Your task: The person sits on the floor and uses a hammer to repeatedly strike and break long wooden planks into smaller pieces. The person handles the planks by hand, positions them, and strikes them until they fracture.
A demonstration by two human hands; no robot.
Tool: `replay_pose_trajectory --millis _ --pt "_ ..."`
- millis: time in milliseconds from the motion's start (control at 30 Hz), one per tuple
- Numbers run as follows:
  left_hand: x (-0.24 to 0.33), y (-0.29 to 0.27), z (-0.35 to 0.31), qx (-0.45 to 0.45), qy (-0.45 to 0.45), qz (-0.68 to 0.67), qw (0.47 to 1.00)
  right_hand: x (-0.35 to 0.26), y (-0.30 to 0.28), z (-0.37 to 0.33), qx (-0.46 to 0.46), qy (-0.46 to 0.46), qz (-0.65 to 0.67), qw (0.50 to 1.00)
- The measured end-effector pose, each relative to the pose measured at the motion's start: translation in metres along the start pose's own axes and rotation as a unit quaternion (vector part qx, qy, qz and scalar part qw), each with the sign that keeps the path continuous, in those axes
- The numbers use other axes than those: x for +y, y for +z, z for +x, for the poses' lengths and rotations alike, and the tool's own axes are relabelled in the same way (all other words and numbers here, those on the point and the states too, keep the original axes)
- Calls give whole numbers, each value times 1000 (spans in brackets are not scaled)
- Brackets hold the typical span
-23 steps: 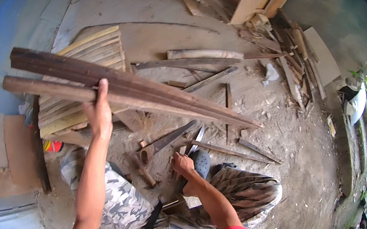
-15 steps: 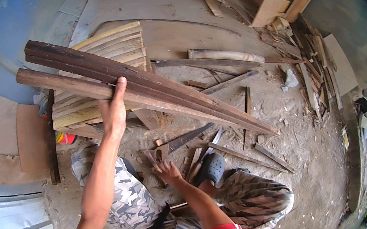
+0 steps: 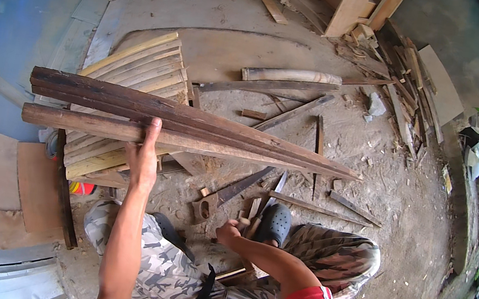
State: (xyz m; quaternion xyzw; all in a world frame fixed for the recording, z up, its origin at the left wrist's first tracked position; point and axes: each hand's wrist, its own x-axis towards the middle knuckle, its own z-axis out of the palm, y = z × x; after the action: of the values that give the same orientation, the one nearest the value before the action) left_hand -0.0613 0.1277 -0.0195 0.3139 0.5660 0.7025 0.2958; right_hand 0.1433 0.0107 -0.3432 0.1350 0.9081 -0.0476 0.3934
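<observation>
In my left hand (image 3: 144,157) are long, dark wooden strips (image 3: 194,119), gripped from below with the thumb over their near edge. They lie sideways, spread apart at the left and tapering together toward the right. My right hand (image 3: 228,233) is low, in front of my shoe, with its fingers curled. A small tan end shows at its fingers; what it belongs to is unclear. Just left of this hand, a handsaw (image 3: 204,210) rests on the ground, its wooden handle toward me. A long knife (image 3: 271,199) lies beside the shoe, its handle close to my right hand.
Behind the held strips is a slatted stack of pale wood (image 3: 140,66). Loose sticks (image 3: 320,208) and a round pole (image 3: 291,75) lie on the dirt floor. Scrap boards (image 3: 409,94) are heaped along the right wall. My clog (image 3: 276,223) stands at centre.
My right hand has left the saw's handle, moved slightly right and down, and curled its fingers. The strips in my left hand sit a little lower in view.
</observation>
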Motion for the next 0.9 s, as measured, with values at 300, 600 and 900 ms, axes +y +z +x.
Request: replay_pose_trajectory --millis 300,600,900 --pt "-19 1 20 -98 47 -3 994 107 10 -177 137 285 437 842" --pt "-27 19 36 29 58 -210 976 102 -15 -303 422 379 766 302" --pt "3 47 34 -32 -79 -370 925 144 9 -272 458 391 776 186"
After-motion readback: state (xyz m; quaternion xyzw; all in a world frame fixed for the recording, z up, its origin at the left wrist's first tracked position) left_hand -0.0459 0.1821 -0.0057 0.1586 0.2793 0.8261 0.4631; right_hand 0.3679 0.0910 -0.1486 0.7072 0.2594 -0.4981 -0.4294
